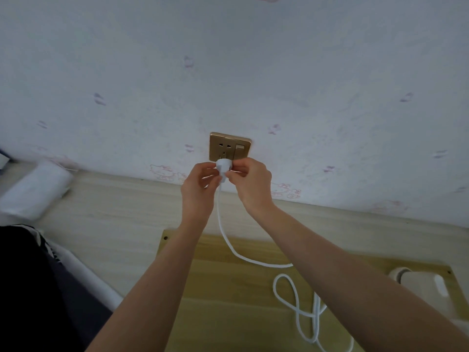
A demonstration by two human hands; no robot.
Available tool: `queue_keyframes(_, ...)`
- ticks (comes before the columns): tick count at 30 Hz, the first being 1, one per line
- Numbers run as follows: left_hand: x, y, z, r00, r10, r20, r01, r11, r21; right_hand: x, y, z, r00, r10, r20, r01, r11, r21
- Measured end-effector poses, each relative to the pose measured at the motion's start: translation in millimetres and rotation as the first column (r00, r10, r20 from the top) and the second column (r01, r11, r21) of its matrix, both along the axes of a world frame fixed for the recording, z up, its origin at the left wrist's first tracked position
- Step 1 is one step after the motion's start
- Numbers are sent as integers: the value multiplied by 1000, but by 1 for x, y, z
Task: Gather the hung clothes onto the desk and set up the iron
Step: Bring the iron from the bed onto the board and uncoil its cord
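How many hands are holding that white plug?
2. The left hand pinches the plug from its left side, the right hand from its right, just below the gold wall socket.

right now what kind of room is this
Probably a bedroom at home: cartoon-cat wallpaper, a gold wall socket over a wooden desk, and a white plug pinched by left hand and right hand.

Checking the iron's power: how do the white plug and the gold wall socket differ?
The round white plastic plug is smaller than the square gold wall socket. The plug is pinched between the left hand and right hand; the socket is fixed to the wall. The plug trails a white cord; the socket carries a switch.
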State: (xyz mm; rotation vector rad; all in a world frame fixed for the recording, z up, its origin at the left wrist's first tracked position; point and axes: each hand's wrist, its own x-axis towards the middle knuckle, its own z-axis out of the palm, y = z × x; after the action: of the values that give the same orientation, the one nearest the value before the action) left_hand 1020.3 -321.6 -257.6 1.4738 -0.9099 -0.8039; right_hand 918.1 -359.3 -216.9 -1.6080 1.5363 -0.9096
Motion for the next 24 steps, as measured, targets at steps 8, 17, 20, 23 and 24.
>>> queue_keyframes(8,-3,-4,1,992,-15,-123,15,1000,1,-1,-3,0,999,6,-47,-10,996,-86)
queue_keyframes(17,-4,-9,5,992,8,-123,-8,1000,3,-1,-6,-2,999,-2,-49,-4,991,-133)
queue_keyframes(20,-3,-10,2,999,14,-32,-14,1000,0,-1,-7,-3,1000,-9,-25,6,990,-139)
queue_keyframes(23,-4,-8,2,994,28,105,-28,1000,6,1,-4,-5,999,-29,31,33,991,-131)
queue_keyframes(24,-4,-8,1,989,40,141,-41,999,9,2,-3,-5,998,-36,47,41,991,-129)
